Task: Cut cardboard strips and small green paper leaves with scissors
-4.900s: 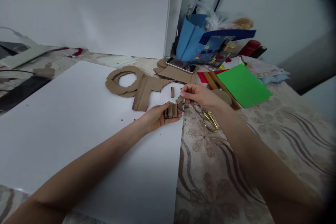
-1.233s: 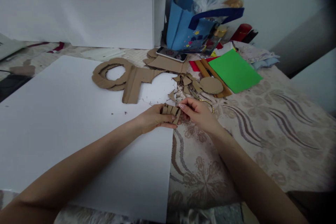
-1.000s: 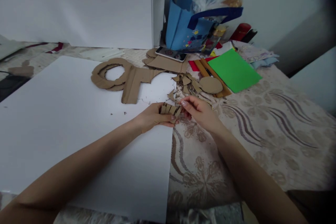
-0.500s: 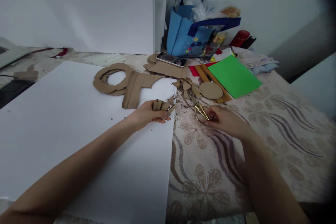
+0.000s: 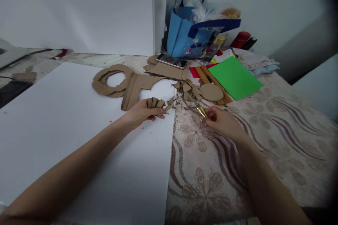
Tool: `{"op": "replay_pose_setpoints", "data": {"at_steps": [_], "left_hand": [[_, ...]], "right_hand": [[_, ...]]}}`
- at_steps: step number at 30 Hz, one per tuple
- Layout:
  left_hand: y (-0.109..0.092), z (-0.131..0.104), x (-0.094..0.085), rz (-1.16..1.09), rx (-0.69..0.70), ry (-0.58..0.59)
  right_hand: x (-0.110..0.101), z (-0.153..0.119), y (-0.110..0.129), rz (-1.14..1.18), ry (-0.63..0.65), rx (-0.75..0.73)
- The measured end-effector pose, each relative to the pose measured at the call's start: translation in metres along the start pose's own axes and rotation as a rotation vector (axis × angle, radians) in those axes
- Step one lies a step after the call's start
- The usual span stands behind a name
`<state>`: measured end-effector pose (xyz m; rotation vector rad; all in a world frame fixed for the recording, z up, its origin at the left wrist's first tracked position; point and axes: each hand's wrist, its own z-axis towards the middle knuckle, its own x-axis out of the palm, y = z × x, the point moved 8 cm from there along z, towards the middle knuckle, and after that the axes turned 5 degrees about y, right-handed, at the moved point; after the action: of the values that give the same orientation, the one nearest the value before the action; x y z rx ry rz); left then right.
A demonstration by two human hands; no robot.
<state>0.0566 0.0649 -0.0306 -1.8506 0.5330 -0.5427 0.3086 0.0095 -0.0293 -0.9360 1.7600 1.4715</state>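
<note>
Brown cardboard strips (image 5: pixel 155 103), short and blocky with corrugated edges, sit pinched between the thumb and fingers of a left hand (image 5: pixel 142 113) above a smooth white sheet (image 5: pixel 111 168). At right, over the patterned cloth of the worktop (image 5: pixel 211 197), a right hand (image 5: pixel 221 121) has thumb and fingers closed on the gold handles of a pair of scissors (image 5: pixel 201 111), blades aimed away toward a heap of jagged cardboard scraps (image 5: pixel 187 88). The step in hand appears to be taking hold of the scissors while the strips are kept together; any cut would call for fingers through the loops and one strip separated from the bunch. Whether the fingers already pass through the loops cannot be told.

Beyond the left hand lie a scalloped cardboard ring (image 5: pixel 99 83), rough along its inner edge, and a creased, notched cardboard piece (image 5: pixel 132 91) touching it. Near the scraps rests a smooth oval disc (image 5: pixel 211 92), with a flat, bright green sheet (image 5: pixel 236 78) farther right.
</note>
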Motion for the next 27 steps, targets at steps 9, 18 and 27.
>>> {"op": "replay_pose_setpoints", "data": {"at_steps": [9, 18, 27], "left_hand": [[-0.019, -0.006, 0.001, 0.033, 0.073, 0.043], [-0.035, -0.014, 0.006, 0.117, 0.138, 0.053], [-0.036, -0.016, 0.010, 0.195, 0.174, 0.084]], "right_hand": [[0.024, -0.023, 0.061, 0.706, 0.196, -0.177], [0.060, -0.046, 0.090, 0.592, 0.404, -0.248], [0.062, -0.050, 0.102, 0.644, 0.455, -0.225]]}}
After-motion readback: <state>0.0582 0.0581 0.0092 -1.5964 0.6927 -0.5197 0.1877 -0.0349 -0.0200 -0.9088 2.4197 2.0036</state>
